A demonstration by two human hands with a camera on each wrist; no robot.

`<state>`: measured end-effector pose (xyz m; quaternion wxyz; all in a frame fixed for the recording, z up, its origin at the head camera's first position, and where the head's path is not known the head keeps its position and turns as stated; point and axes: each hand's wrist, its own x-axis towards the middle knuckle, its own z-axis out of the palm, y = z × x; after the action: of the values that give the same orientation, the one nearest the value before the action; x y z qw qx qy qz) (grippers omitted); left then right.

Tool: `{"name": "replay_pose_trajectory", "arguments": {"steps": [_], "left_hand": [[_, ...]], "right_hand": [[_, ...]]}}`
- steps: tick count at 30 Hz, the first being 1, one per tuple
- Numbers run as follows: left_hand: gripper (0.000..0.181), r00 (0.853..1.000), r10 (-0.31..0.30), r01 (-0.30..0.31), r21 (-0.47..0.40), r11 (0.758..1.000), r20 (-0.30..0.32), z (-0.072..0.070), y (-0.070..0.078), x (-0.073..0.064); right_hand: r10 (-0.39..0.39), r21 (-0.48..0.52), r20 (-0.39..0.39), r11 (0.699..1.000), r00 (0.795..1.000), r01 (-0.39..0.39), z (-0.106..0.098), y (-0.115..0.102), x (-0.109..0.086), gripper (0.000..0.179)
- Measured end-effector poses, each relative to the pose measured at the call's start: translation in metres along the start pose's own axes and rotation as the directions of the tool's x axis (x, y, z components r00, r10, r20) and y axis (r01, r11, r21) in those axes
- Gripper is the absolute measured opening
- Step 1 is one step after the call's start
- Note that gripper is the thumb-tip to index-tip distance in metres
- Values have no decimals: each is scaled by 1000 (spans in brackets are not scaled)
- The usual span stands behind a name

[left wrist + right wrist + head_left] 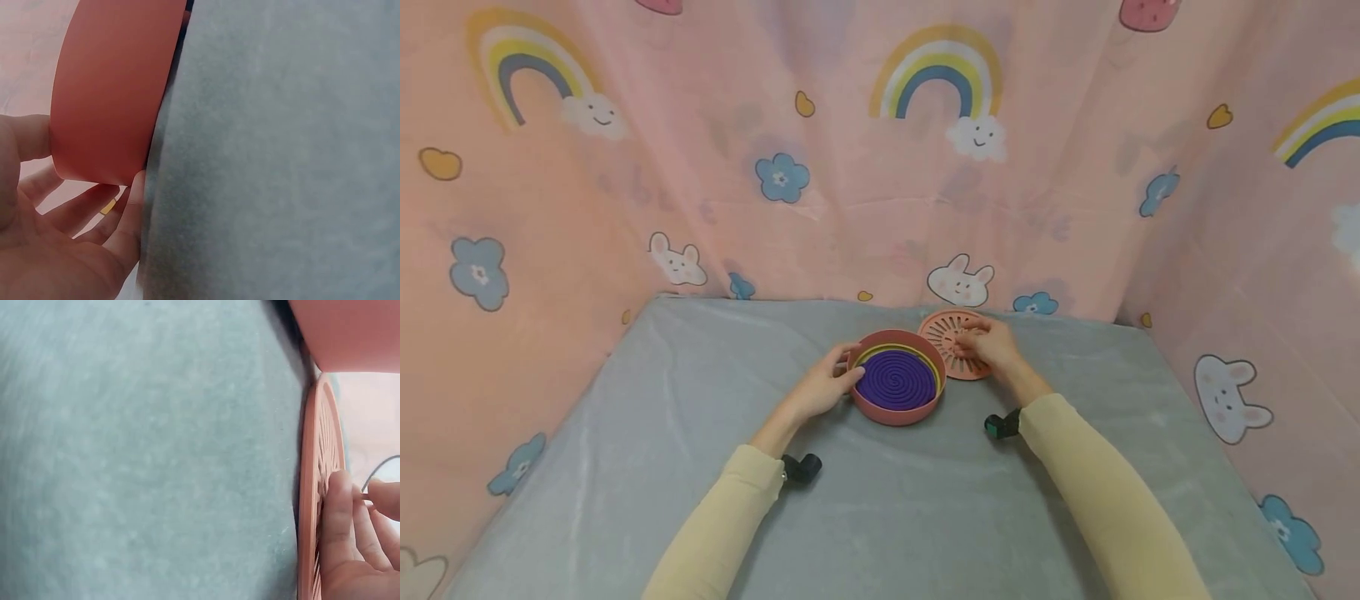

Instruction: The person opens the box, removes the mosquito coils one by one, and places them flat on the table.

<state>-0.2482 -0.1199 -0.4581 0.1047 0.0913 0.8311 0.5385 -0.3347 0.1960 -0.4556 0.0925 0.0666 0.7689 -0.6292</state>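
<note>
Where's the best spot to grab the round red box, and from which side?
Probably the left wall of the red box, from the left, where the left hand is: the wall stands upright around the purple swirl, giving thumb and fingers a rim to grip, while the slotted lid crowds its far right side.

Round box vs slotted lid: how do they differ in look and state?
- Shape: the round box is deep with smooth, solid walls; the slotted lid is a shallow disc cut with radiating slots.
- Colour: in the head view, the round box is darker red, the slotted lid lighter peach.
- State: the round box contains a purple spiral; the slotted lid lies off it.

Shared: circular outline.
</note>
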Motion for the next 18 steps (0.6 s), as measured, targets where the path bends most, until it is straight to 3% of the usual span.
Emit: {"name": "replay_pose_trajectory", "arguments": {"steps": [9, 18], "left_hand": [[50, 1000, -1, 1, -31, 1000, 2, 2, -1, 0], [51, 1000, -7, 8, -51, 999, 8, 2, -2, 0]], "right_hand": [[-6, -53, 46, 999, 999, 9, -6, -7, -9, 45], [-66, -240, 37, 968, 997, 73, -17, -32, -27, 37]]}}
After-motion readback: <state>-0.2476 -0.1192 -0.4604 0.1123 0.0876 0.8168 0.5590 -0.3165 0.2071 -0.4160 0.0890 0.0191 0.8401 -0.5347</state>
